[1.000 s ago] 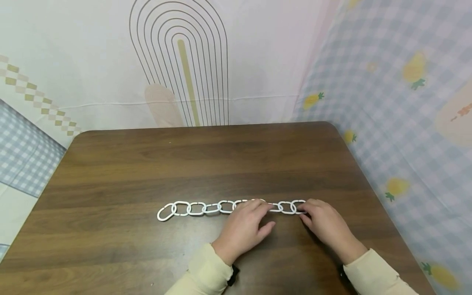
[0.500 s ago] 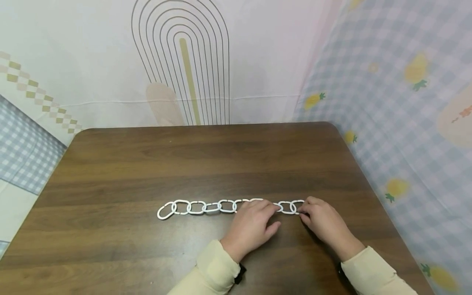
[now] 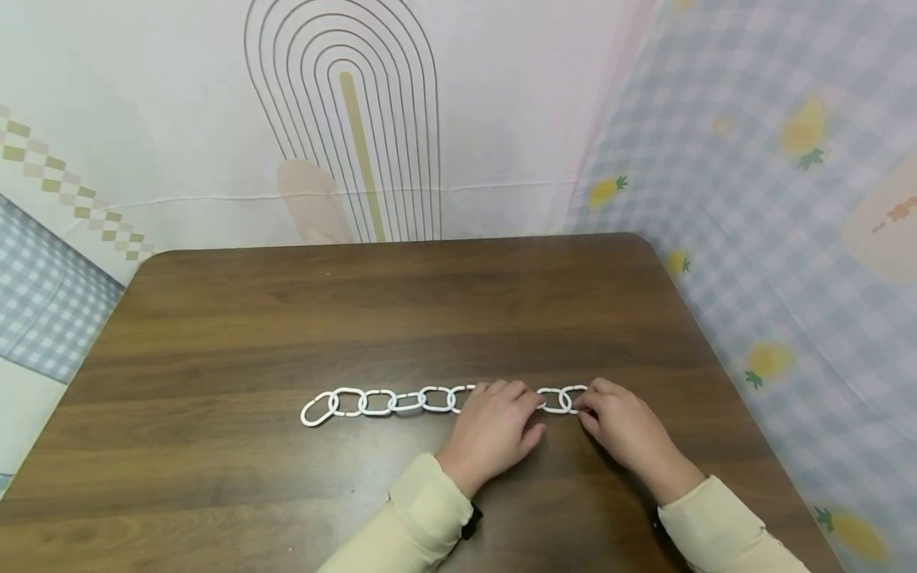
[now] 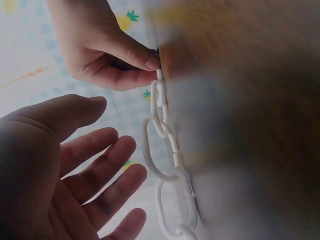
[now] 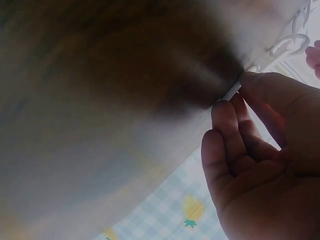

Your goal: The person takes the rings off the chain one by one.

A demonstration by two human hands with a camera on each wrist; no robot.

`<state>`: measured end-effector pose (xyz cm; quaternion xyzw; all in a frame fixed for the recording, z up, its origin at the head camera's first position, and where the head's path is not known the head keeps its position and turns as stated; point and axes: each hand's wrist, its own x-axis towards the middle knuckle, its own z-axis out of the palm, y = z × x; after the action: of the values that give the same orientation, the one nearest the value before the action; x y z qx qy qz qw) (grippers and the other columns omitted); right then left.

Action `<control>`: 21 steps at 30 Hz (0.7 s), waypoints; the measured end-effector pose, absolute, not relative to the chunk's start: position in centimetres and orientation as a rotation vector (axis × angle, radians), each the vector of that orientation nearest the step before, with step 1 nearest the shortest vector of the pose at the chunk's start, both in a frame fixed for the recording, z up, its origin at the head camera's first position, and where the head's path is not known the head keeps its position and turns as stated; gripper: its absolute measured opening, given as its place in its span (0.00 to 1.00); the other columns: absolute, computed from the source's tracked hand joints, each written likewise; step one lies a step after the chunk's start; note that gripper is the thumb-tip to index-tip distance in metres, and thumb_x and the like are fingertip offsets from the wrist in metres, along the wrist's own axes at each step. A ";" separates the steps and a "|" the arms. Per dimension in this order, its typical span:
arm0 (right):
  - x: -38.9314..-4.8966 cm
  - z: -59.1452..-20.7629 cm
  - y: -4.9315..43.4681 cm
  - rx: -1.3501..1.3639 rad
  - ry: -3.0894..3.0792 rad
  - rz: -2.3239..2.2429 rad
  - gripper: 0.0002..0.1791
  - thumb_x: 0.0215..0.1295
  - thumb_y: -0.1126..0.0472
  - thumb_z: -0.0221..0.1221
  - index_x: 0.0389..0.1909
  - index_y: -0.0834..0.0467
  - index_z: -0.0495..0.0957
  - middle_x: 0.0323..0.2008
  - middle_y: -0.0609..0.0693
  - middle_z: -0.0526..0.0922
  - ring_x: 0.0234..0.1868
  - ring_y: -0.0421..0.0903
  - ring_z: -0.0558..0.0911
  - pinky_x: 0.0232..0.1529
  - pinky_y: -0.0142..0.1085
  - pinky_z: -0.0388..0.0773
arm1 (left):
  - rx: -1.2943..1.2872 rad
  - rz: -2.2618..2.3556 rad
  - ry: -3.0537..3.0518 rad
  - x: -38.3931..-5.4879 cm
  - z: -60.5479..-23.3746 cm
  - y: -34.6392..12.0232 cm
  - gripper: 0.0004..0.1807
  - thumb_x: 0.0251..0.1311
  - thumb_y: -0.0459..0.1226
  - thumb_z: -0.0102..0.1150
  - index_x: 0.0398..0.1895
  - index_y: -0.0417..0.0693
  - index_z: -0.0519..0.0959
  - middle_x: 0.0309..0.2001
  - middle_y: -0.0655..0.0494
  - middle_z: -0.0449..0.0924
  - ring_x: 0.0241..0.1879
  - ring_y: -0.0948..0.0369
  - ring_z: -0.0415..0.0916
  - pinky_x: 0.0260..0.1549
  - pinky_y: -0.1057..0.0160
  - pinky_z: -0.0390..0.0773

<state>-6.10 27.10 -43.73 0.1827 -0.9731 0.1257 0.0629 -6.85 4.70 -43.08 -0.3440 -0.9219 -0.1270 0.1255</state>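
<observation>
A white plastic link chain [image 3: 421, 400] lies stretched from left to right across the wooden table, its leftmost link slanted. Over the chain's right half is my left hand [image 3: 494, 434], back up, covering a few links. In the left wrist view that hand's fingers [image 4: 110, 165] are loosely bent and spread, apart from the chain beside them. My right hand [image 3: 630, 430] pinches the rightmost link between thumb and fingers. The right wrist view shows the thumb and fingers meeting on this white link [image 5: 231, 91], part of which is hidden by them.
The brown wooden table [image 3: 215, 318] has rounded far corners. Behind it hangs a pale patterned cloth [image 3: 501, 119], and a blue checked cloth [image 3: 731, 159] runs along the right side. A black band [image 3: 471, 522] shows at the left cuff.
My left hand has moved a little to the right along the chain, baring more links on its left. The right hand stays on the end link.
</observation>
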 end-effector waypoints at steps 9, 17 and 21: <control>-6.1 -43.4 27.0 0.526 -2.988 0.363 0.06 0.55 0.67 0.72 0.33 0.55 0.87 0.28 0.42 0.74 0.25 0.37 0.69 0.26 0.34 0.73 | -1.003 -0.307 -2.673 -7.3 -42.9 5.4 0.12 0.60 0.51 0.66 0.41 0.57 0.83 0.40 0.64 0.81 0.42 0.62 0.78 0.43 0.60 0.76; -6.3 -43.3 27.0 0.508 -3.005 0.392 0.05 0.56 0.68 0.70 0.30 0.56 0.84 0.28 0.42 0.73 0.25 0.38 0.71 0.27 0.36 0.74 | -1.039 -0.204 -2.665 -7.8 -42.7 6.3 0.13 0.58 0.52 0.68 0.41 0.60 0.84 0.37 0.66 0.80 0.39 0.62 0.77 0.37 0.62 0.72; -6.3 -43.4 27.1 0.503 -3.016 0.419 0.06 0.55 0.68 0.69 0.28 0.55 0.82 0.28 0.41 0.73 0.26 0.39 0.71 0.28 0.37 0.74 | -1.072 -0.187 -2.676 -7.8 -42.6 6.9 0.12 0.59 0.53 0.67 0.41 0.61 0.83 0.37 0.66 0.80 0.39 0.62 0.77 0.36 0.62 0.72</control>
<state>-6.28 27.14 -43.44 0.1628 -0.9769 0.1357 0.0275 -7.79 6.87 -42.60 -0.3680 -0.9190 -0.0643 0.1260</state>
